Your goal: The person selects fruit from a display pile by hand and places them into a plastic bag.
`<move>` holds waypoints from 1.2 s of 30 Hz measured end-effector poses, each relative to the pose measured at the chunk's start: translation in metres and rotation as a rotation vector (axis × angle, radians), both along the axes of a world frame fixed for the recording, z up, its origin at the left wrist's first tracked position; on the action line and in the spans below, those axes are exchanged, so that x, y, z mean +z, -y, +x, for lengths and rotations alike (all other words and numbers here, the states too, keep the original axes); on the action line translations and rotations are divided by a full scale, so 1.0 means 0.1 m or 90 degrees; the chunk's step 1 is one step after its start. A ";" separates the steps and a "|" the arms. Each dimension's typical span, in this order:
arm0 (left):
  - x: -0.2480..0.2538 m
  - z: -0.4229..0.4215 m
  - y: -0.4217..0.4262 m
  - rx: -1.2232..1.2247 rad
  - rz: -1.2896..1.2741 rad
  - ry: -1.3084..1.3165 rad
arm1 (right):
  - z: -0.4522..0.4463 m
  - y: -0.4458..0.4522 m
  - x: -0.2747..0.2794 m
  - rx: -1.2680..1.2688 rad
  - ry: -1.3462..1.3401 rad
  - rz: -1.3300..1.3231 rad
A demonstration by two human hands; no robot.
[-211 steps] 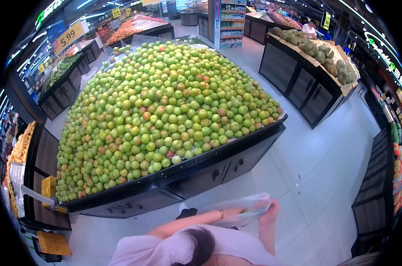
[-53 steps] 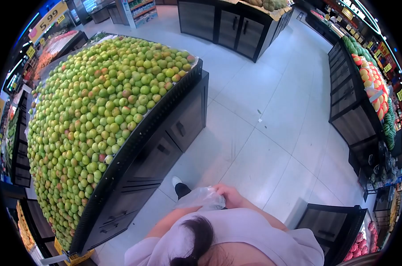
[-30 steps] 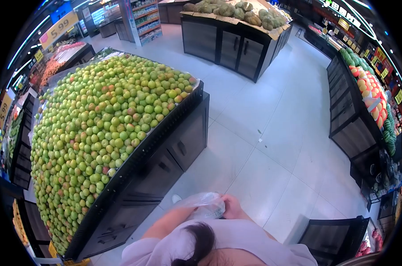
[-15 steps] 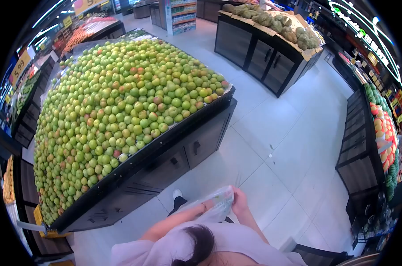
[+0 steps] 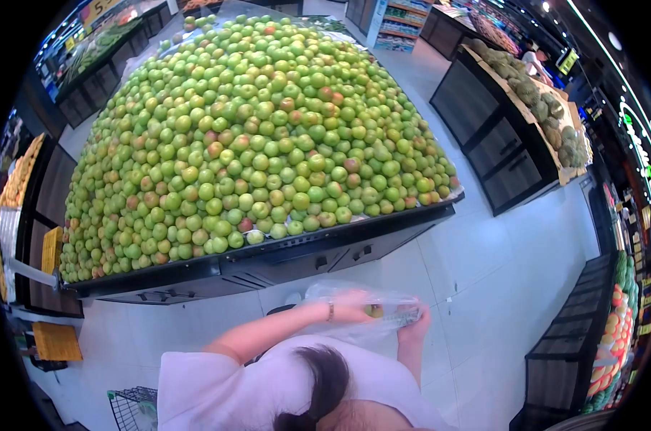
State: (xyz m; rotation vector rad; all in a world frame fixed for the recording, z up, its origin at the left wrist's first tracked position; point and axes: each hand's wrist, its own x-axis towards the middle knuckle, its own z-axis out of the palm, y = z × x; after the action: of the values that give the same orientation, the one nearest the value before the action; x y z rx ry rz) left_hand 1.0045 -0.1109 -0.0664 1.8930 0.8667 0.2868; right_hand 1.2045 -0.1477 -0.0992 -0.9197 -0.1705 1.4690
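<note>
A clear thin plastic bag (image 5: 325, 289) with faint green print is stretched between my hands at the bottom middle. My right hand (image 5: 414, 323) pinches the bag's right end. My left hand (image 5: 352, 309), a bracelet at its wrist, is partly covered by the film; whether it is inside or behind the bag I cannot tell. At its curled fingertips shows a small greenish-dark round thing (image 5: 374, 310), blurred by the plastic. Just beyond my hands rises a large heap of small round green fruits (image 5: 261, 144), some blushed red.
The heap lies on a dark display stand (image 5: 282, 258) with cupboard doors. A second stand at the right bears large spiky fruits (image 5: 530, 93). Red-netted fruits (image 5: 613, 334) line the right edge. A yellow crate (image 5: 57, 341) and a wire basket (image 5: 133, 408) are at the left.
My view has turned left, so the fruit heap sits more squarely ahead. My hands have moved slightly apart and the bag is drawn out longer between them.
</note>
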 end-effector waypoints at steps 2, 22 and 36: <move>0.05 -0.14 -0.21 -0.015 -0.141 0.167 | -0.03 -0.16 0.03 0.087 -0.108 0.079; 0.85 -1.93 -1.42 0.466 -0.140 0.887 | -0.56 -1.38 0.93 0.071 -0.021 0.147; 1.57 -2.91 -3.56 1.090 0.483 0.450 | 0.20 -2.52 1.02 0.160 -0.125 0.128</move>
State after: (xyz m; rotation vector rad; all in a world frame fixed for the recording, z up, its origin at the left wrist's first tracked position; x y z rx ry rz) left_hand 0.7136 0.2450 0.0902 0.8799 1.7490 2.3543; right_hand 1.2245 0.1046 0.0028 -0.6035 -0.2918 1.7300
